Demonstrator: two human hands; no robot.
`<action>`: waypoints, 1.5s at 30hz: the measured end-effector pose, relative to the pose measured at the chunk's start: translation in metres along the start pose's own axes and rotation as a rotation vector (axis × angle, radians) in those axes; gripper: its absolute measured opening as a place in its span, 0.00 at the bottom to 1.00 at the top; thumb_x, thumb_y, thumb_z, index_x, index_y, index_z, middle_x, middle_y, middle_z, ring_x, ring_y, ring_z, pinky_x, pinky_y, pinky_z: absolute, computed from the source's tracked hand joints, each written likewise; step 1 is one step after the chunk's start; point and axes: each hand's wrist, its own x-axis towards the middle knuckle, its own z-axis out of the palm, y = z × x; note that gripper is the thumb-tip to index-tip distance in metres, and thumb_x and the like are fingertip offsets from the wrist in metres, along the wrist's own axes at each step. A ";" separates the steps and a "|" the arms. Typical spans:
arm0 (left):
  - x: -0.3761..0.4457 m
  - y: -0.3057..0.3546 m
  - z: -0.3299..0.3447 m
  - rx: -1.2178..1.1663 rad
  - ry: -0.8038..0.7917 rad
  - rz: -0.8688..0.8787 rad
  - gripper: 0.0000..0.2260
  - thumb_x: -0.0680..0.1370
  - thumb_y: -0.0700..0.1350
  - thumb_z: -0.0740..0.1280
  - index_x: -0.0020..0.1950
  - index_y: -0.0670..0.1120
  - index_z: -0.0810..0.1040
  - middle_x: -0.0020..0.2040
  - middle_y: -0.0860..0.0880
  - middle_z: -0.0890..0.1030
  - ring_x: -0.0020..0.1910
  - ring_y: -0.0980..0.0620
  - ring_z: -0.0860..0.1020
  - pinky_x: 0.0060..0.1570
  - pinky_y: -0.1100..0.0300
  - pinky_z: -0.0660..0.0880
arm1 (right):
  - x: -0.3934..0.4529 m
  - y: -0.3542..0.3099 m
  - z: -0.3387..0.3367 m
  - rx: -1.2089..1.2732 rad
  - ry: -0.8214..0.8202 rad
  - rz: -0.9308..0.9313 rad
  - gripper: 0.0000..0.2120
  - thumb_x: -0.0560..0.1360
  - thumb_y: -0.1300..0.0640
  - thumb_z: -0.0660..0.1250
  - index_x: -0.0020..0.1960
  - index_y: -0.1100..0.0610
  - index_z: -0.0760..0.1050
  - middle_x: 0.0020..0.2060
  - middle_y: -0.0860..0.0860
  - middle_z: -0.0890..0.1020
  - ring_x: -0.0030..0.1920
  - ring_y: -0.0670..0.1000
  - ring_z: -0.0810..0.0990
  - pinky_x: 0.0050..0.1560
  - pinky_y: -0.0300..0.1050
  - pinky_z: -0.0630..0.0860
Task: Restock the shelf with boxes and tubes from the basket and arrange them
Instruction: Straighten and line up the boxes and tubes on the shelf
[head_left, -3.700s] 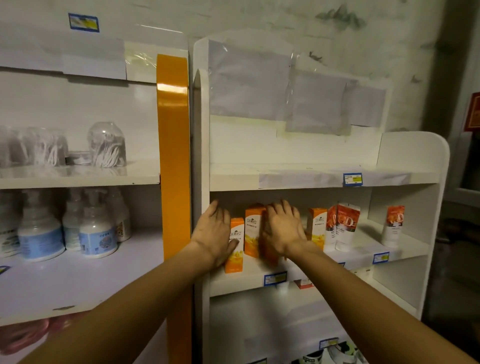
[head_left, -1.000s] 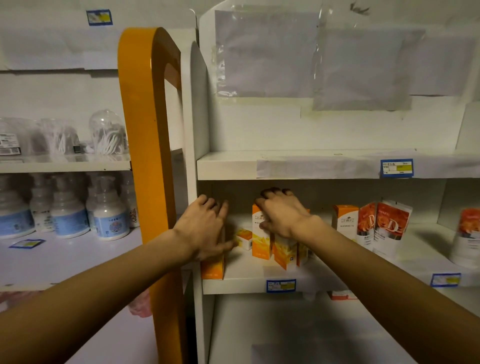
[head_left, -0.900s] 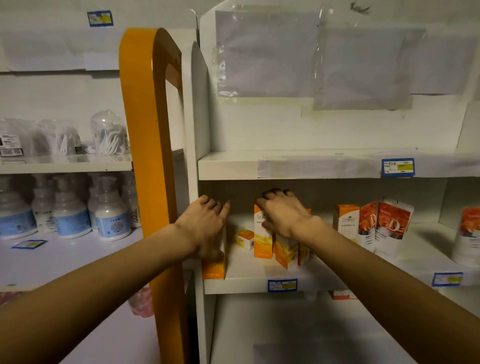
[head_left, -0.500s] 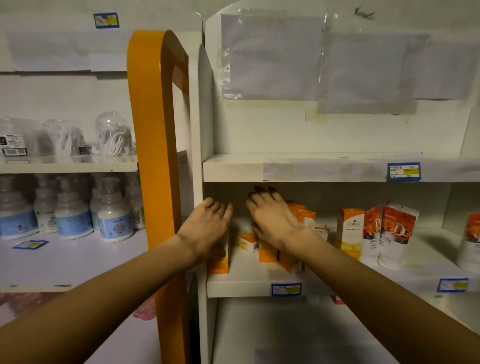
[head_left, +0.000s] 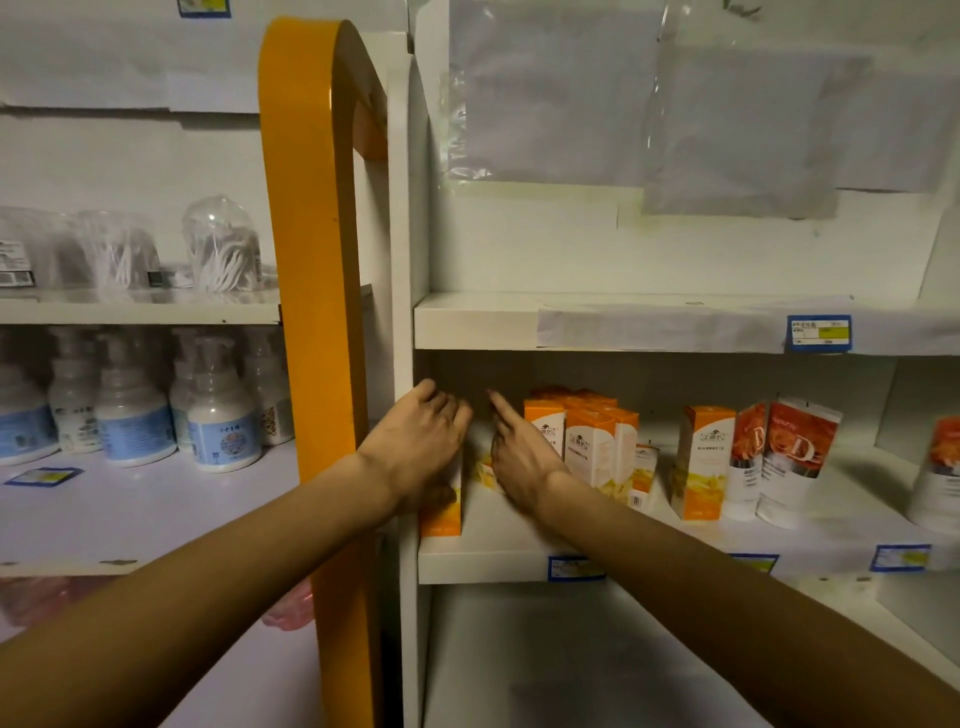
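Up close, both hands worked among boxes on the shelf.

Nearest, the left hand (head_left: 415, 447) curled over the top of an orange box (head_left: 441, 512) standing at the left end of the shelf (head_left: 483, 564), gripping it. Just beside it, the right hand (head_left: 522, 462) lay open, fingers straight, forefinger pointing into the gap; whether it touched the small box (head_left: 483, 470) lying beneath was unclear. Right of that hand stood a cluster of boxes (head_left: 587, 447), then a lone box (head_left: 701, 462) touching upright tubes (head_left: 789, 457). Farther left, pump bottles (head_left: 218, 426) filled the neighbouring unit.
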 end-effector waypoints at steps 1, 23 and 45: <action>0.000 0.000 0.000 0.004 -0.006 0.000 0.43 0.78 0.66 0.62 0.80 0.38 0.52 0.78 0.38 0.62 0.77 0.41 0.61 0.77 0.47 0.49 | 0.000 -0.002 -0.001 0.005 -0.007 -0.008 0.27 0.82 0.40 0.52 0.75 0.53 0.68 0.77 0.56 0.65 0.80 0.64 0.48 0.70 0.73 0.30; -0.004 0.003 -0.010 0.028 -0.075 -0.047 0.42 0.79 0.64 0.63 0.81 0.40 0.52 0.78 0.40 0.63 0.77 0.42 0.61 0.76 0.47 0.51 | -0.066 -0.036 0.034 0.642 0.525 0.181 0.18 0.80 0.47 0.62 0.61 0.58 0.80 0.59 0.58 0.82 0.71 0.61 0.72 0.76 0.60 0.51; 0.000 0.008 -0.006 0.007 -0.048 -0.085 0.41 0.77 0.65 0.63 0.80 0.40 0.55 0.77 0.40 0.64 0.76 0.41 0.63 0.76 0.46 0.51 | -0.082 -0.082 0.019 1.632 0.667 0.654 0.12 0.79 0.48 0.66 0.61 0.50 0.79 0.56 0.45 0.81 0.57 0.45 0.77 0.56 0.37 0.74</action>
